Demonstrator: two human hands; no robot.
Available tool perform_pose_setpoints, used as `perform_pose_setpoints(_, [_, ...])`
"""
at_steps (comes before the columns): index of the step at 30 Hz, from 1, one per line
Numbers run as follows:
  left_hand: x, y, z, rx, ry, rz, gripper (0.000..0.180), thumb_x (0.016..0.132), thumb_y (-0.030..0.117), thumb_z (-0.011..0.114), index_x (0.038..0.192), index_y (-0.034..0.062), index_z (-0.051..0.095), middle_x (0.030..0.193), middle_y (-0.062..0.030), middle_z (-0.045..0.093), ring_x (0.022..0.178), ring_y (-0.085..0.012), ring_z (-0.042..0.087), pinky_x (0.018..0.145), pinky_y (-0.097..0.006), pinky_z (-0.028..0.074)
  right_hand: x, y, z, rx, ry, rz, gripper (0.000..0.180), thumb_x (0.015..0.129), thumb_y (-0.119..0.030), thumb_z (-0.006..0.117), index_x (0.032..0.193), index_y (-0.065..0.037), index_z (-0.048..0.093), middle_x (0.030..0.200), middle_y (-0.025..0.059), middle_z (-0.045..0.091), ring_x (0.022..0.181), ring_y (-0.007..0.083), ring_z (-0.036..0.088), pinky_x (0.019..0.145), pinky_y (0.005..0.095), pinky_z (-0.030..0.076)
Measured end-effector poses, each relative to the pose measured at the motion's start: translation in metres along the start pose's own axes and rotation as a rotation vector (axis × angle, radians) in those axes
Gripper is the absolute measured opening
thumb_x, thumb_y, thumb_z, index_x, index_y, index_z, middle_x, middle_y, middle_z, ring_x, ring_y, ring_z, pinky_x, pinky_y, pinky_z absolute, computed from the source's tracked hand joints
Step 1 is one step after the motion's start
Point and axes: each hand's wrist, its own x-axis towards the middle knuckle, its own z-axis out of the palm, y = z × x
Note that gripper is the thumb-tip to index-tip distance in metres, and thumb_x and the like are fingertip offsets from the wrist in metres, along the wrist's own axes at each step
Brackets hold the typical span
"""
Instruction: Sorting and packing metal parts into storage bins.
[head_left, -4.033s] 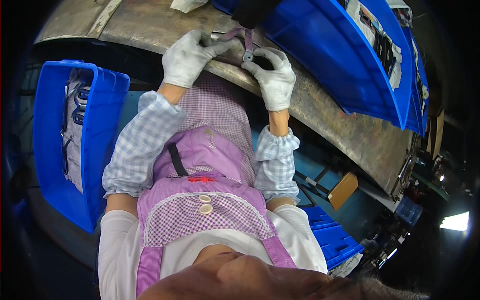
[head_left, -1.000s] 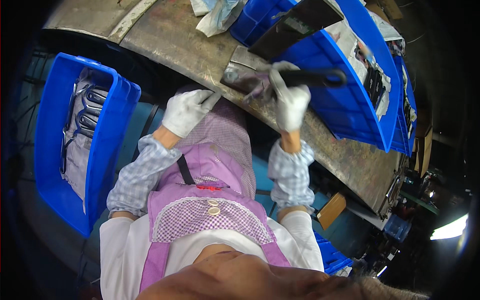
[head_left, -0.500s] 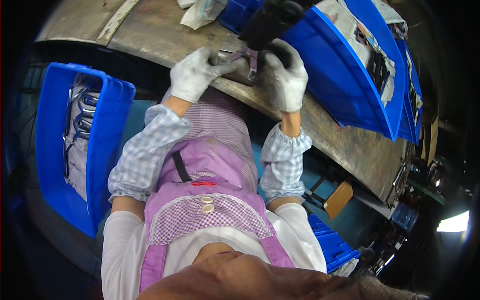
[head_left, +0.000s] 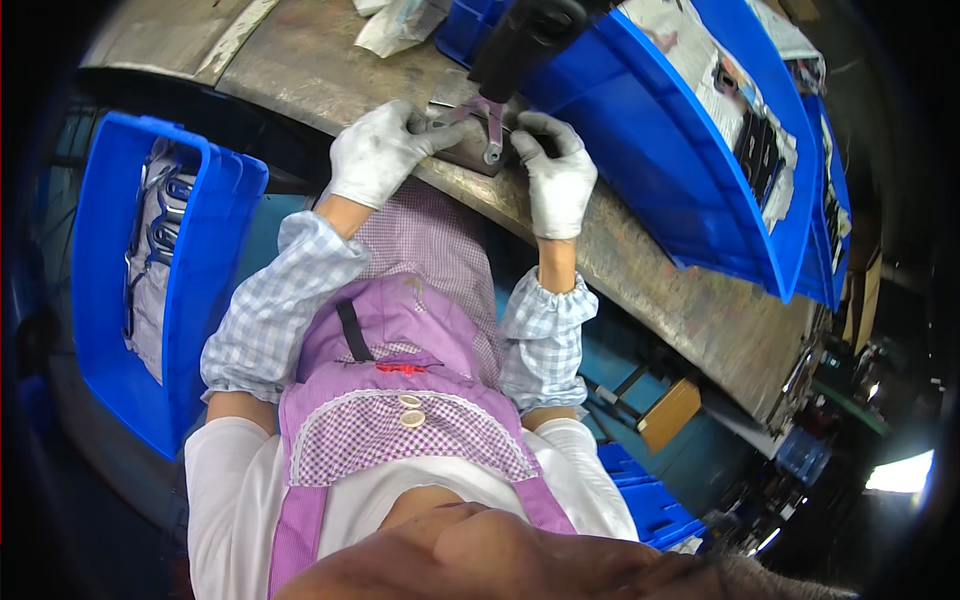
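White work gloves cover both hands. My left hand (head_left: pixel 378 155) pinches one arm of a small forked metal part (head_left: pixel 494 135) with a purplish sheen. This part lies over a metal block (head_left: pixel 474 152) near the bench edge, beneath the dark head of a tool or machine (head_left: pixel 528 45). On the part's other side, my right hand (head_left: pixel 560 180) has its thumb and fingers bent together close to the metal. Whatever sits between those fingertips is too small to make out. The part's upper end is partly hidden under the dark head.
A worn metal bench (head_left: pixel 690 310) runs diagonally. To the left, a blue bin (head_left: pixel 225 215) holds shiny looped metal pieces (head_left: pixel 165 220) on pale lining. Tilted blue bins (head_left: pixel 640 130) with dark parts stand close to my right hand. A pale crumpled bag (head_left: pixel 400 28) lies at the back.
My right hand has moved left and its fingers have come closer to the forked part. The part appears turned slightly. My left hand keeps its pinch, and the whole view has shifted a little.
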Motion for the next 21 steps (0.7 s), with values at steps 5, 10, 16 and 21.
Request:
perform_pose_setpoints(5, [-0.018, -0.031, -0.03, 0.057, -0.164, 0.464, 0.03, 0.098, 0.04, 0.061, 0.114, 0.0181, 0.073, 0.097, -0.0119, 0.072, 0.085, -0.0265, 0.069, 0.073, -0.037, 0.055, -0.015, -0.07, 0.05, -0.304, -0.028, 0.007, 0.028, 0.08, -0.005, 0.073, 0.108, 0.002, 0.073, 0.092, 0.0134, 0.074, 0.079, 0.0202, 0.07, 0.073, 0.0305, 0.055])
perform_pose_setpoints(10, [-0.097, -0.042, -0.103, -0.991, -0.501, 0.01, 0.048, 0.094, 0.037, 0.07, 0.125, 0.0007, 0.065, 0.11, -0.0066, 0.068, 0.096, -0.0142, 0.06, 0.09, -0.03, 0.049, -0.071, -0.082, 0.073, 0.018, -0.476, -0.465, 0.02, 0.083, 0.01, 0.062, 0.097, 0.0, 0.073, 0.104, 0.0188, 0.072, 0.082, 0.0207, 0.07, 0.072, 0.0323, 0.057])
perform_pose_setpoints(16, [-0.194, -0.213, -0.236, -0.074, 0.259, -0.463, 0.04, 0.088, 0.029, 0.072, 0.119, 0.0035, 0.065, 0.097, -0.0143, 0.068, 0.085, -0.0268, 0.068, 0.075, -0.039, 0.054, -0.075, -0.053, 0.058, 0.126, -0.43, 0.13, 0.02, 0.092, 0.007, 0.061, 0.109, 0.003, 0.072, 0.107, 0.012, 0.071, 0.087, 0.0154, 0.066, 0.076, 0.0255, 0.056])
perform_pose_setpoints(21, [-0.227, -0.364, -0.227, 0.357, -0.126, -0.137, 0.014, 0.071, 0.005, 0.069, 0.084, 0.004, 0.069, 0.093, -0.0145, 0.063, 0.089, -0.0359, 0.062, 0.077, -0.043, 0.05, -0.075, -0.033, 0.055, 0.021, -0.663, 0.158, 0.022, 0.095, 0.0, 0.061, 0.114, 0.002, 0.071, 0.106, 0.0083, 0.073, 0.095, 0.0145, 0.067, 0.081, 0.024, 0.054])
